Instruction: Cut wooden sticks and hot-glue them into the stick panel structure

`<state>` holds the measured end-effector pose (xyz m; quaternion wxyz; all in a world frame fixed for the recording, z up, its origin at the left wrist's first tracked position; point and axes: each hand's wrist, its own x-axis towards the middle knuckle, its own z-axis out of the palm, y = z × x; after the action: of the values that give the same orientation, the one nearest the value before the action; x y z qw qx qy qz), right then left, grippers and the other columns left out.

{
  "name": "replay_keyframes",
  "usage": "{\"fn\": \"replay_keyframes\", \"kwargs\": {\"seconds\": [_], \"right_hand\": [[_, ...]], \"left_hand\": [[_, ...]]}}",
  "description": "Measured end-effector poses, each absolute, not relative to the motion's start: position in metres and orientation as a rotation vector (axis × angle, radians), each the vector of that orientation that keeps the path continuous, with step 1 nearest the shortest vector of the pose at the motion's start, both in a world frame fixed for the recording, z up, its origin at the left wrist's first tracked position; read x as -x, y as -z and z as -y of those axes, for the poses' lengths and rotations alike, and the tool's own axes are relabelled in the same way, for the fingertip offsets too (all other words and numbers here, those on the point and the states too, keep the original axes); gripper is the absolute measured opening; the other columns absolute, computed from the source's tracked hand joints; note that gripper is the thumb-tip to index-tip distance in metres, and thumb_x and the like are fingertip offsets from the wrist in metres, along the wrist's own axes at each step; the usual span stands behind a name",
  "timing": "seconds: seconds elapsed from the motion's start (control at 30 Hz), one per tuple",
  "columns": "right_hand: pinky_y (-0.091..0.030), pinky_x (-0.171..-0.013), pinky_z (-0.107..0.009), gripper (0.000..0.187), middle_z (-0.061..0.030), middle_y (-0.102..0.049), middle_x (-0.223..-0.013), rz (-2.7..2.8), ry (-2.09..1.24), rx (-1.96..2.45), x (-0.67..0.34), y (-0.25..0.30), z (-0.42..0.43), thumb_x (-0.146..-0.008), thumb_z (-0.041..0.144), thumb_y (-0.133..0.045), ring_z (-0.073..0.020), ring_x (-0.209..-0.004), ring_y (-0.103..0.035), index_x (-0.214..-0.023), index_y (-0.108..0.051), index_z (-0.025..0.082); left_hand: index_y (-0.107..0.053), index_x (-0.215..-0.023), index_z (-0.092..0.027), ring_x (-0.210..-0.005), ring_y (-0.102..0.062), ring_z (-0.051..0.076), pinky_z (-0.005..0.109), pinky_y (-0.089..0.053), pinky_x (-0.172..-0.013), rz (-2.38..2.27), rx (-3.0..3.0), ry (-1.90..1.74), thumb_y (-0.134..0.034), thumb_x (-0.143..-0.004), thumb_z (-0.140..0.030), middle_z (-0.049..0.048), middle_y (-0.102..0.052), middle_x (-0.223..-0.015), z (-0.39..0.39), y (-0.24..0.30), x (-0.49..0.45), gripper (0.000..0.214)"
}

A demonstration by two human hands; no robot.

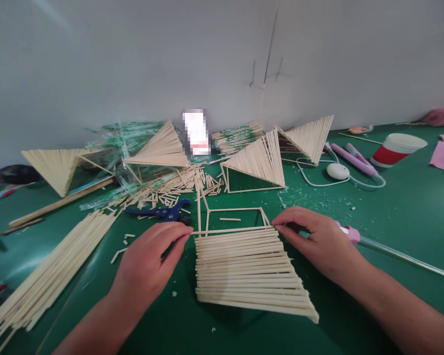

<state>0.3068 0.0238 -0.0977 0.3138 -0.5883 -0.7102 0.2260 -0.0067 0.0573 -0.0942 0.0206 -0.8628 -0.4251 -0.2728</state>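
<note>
A thin wooden stick (231, 230) lies across the top of a slatted panel of sticks (240, 273). My left hand (151, 261) pinches its left end, which sticks out past the panel's edge. At the right end, the fingertips of my right hand (314, 241) are closed on the same stick, by the panel's corner. Behind the panel, bare sticks form an open frame (235, 210) joined to it. One short stick piece (230, 219) lies inside that frame. Blue cutters (166, 212) rest beyond my left hand. A clear glue stick (403, 254) extends from a pink tool partly hidden by my right wrist.
Slatted stick models (257, 165) stand along the wall, around a blurred upright phone (196, 130). Cut pieces (173, 187) are heaped before them. Long sticks (55, 266) lie at left. A corded lilac tool (353, 158) and a tilted paper cup (397, 148) are at right.
</note>
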Motion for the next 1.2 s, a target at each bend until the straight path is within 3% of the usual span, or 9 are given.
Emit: {"fn": "replay_keyframes", "kwargs": {"seconds": [1.2], "right_hand": [[-0.053, -0.057, -0.026, 0.016, -0.0030, -0.073, -0.090, 1.935, -0.541, 1.526, -0.3053, 0.0936, -0.0212, -0.089, 0.023, -0.054, -0.0173, -0.079, -0.068, -0.090, -0.070, 0.024]], "left_hand": [[-0.067, -0.096, -0.019, -0.085, -0.069, 0.016, 0.026, -0.055, -0.077, 1.293, 2.738, 0.910, -0.056, -0.089, -0.023, 0.0036, -0.072, -0.093, -0.0549, 0.0922, -0.0004, 0.013]]}}
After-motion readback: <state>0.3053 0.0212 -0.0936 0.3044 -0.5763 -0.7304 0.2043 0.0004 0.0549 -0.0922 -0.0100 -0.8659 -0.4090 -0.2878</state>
